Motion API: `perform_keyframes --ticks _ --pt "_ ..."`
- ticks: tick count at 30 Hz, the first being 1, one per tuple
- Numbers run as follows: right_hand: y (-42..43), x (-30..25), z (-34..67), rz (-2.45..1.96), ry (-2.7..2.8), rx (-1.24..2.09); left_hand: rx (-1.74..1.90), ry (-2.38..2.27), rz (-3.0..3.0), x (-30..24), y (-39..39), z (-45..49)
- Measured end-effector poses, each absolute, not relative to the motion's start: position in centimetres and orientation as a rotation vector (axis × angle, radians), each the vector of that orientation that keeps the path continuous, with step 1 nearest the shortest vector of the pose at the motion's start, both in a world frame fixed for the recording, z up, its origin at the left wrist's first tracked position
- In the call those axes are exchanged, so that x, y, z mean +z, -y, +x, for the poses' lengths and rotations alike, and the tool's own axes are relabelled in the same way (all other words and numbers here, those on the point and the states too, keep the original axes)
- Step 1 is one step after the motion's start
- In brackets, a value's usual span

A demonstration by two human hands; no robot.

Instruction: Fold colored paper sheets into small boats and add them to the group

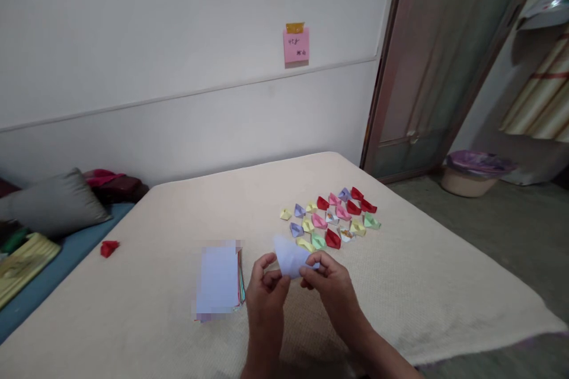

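A pale lavender sheet of paper [291,257], partly folded to a slanting shape, is held up between my two hands above the bed. My left hand [267,290] pinches its lower left edge between thumb and fingers. At the right corner, my right hand [329,281] grips it with thumb and forefinger. Just beyond the sheet lie several small folded paper boats [332,239] in red, pink, yellow, green, lavender and white, set out in rough rows. To the left of my hands rests a stack of coloured paper [219,278] with a lavender sheet on top.
The cream-covered bed [155,284] stands against a white wall. One red folded paper piece [109,248] lies at its left side. A grey pillow [53,204] is farther left. A lined bin [475,174] stands on the floor at right, and a pink note [296,46] is taped to the wall.
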State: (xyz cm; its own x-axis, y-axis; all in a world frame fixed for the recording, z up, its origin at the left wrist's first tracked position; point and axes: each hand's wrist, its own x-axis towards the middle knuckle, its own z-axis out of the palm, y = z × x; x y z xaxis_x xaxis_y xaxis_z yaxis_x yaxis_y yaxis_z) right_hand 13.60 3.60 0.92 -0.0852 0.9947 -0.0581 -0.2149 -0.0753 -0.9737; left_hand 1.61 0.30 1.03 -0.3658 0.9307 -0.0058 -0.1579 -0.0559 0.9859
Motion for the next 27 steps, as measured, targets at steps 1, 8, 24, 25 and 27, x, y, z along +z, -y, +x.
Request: perform_keyframes --ticks 1,8,24,25,27 --pt "-3.60 0.97 13.57 -1.056 1.055 1.412 1.573 -1.318 0.894 1.13 -0.27 1.66" --pt "-3.78 1.46 13.57 -1.091 1.014 1.402 1.578 -1.237 0.864 1.41 -0.28 1.59" --pt "-3.69 0.75 13.82 -0.996 1.161 1.359 1.499 -1.091 0.720 0.71 -0.84 1.63" --pt "-3.64 0.77 13.78 -0.993 1.177 1.353 1.491 -1.118 0.731 0.72 -0.74 1.58" --pt "-3.54 0.82 13.70 -0.987 1.202 1.351 1.479 -1.156 0.757 0.60 -0.58 1.46"
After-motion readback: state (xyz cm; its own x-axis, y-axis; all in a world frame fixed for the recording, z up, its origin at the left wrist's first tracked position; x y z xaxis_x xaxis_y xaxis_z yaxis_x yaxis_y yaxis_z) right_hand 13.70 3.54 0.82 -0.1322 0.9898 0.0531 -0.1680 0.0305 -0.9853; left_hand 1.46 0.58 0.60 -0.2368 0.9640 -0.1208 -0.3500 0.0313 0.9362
